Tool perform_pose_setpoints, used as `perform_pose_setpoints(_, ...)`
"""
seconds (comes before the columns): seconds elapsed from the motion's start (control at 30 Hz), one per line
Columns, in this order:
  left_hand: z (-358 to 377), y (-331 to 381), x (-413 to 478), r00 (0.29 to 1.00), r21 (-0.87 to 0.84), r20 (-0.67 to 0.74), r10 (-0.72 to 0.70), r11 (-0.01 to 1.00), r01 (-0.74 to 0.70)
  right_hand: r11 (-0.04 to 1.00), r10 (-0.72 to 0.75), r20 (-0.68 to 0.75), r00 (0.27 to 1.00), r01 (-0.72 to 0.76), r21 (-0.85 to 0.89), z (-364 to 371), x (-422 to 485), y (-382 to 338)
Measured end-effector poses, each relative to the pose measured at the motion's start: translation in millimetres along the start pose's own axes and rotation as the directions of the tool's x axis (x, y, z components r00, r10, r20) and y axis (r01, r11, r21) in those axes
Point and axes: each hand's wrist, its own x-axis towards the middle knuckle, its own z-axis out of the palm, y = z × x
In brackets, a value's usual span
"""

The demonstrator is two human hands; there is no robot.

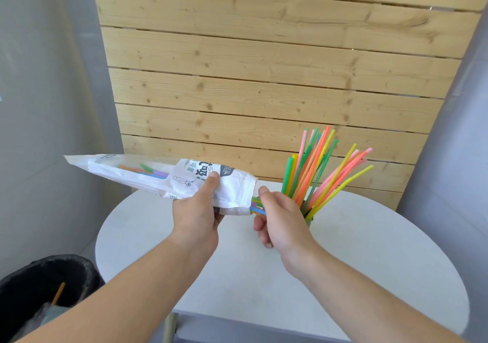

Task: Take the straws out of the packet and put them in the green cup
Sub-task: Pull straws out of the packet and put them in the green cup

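My left hand [196, 210] grips a white printed straw packet [158, 175], held level above the table with its open mouth pointing right. Several coloured straws show through its clear window. At the mouth, my right hand [280, 220] pinches the ends of a few straws [257, 206] that stick out of the packet. Behind my right hand stands the green cup [309, 220], mostly hidden, only a sliver of its rim showing. Several pink, orange, yellow and green straws [319, 168] fan upward out of it.
A round white table [356, 263] lies under both hands. A black bin [39, 290] lined with a bag stands on the floor at the lower left, with an orange straw in it. A wooden slat panel [264, 65] rises behind the table.
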Motion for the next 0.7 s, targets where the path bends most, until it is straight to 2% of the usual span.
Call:
perform_pose_setpoints(0.27, 2, 1, -1, 1.000, -0.002, 0.000, -0.004, 1.000, 0.004, 0.994, -0.088, -0.059, 0.994, 0.091, 0.066, -4, 2, -4)
perform_pose_setpoints(0.37, 0, 4, 1, 1.000, -0.017, 0.015, -0.004, 1.000, 0.004, 0.992, -0.054, -0.085, 0.995, 0.063, 0.109, -11, 6, -5)
perform_pose_setpoints(0.5, -3, 2, 1, 1.000, -0.024, 0.029, -0.001, 1.000, 0.002, 0.995, 0.025, -0.003, 1.000, -0.025, 0.099, -14, 4, -2)
perform_pose_setpoints(0.7, -1, 0, 1, 0.999, -0.005, 0.033, -0.008, 1.000, 0.009, 0.991, -0.036, -0.024, 0.999, 0.039, 0.130, -13, 3, -3)
